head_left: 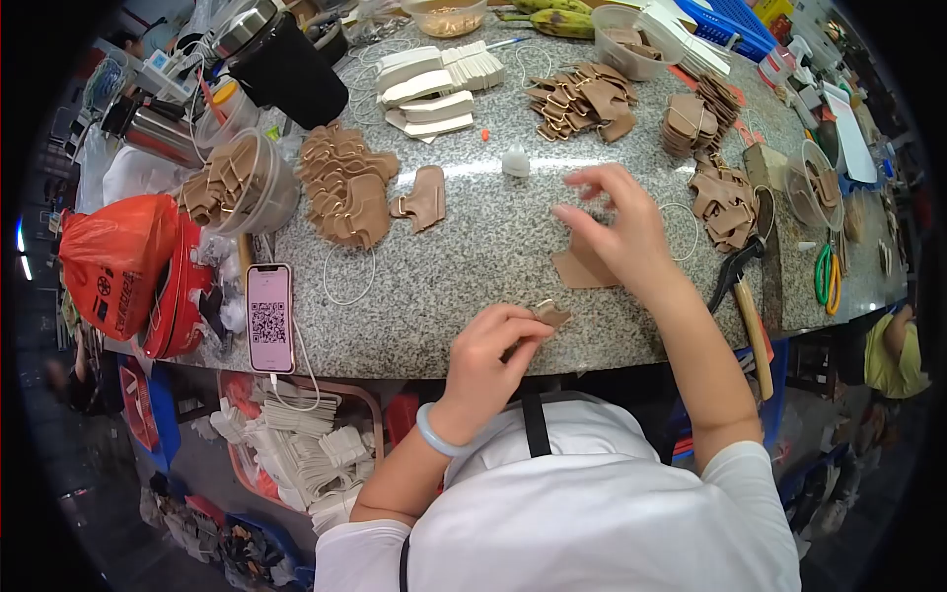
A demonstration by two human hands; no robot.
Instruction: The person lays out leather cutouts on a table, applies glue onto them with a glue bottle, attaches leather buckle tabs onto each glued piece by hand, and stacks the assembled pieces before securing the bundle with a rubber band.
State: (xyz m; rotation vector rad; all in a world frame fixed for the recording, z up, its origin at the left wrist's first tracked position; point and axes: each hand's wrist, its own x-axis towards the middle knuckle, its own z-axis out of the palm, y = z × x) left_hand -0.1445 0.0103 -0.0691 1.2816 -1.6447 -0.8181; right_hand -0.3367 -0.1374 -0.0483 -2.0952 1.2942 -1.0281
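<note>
My left hand [493, 350] is low at the bench's front edge, thumb and fingers closed on a small tan piece with a metal buckle [551, 314]. My right hand [621, 232] hovers to the right, fingers apart and holding nothing. Partly beneath it, a flat tan leather piece [584, 268] lies on the speckled stone bench [444, 296]. Left of centre is a single tan piece [426, 199], beside a large stack of tan pieces with metal buckles [347, 187]. A small whitish cap-like object [515, 161] stands near the middle.
A phone [269, 321] with a cable and a red bag [123, 257] are at the left. White strips [429, 89] and tan piles [584, 104] lie at the back. A hammer [752, 335], plastic tub [814, 187] and scissors [827, 279] are at the right.
</note>
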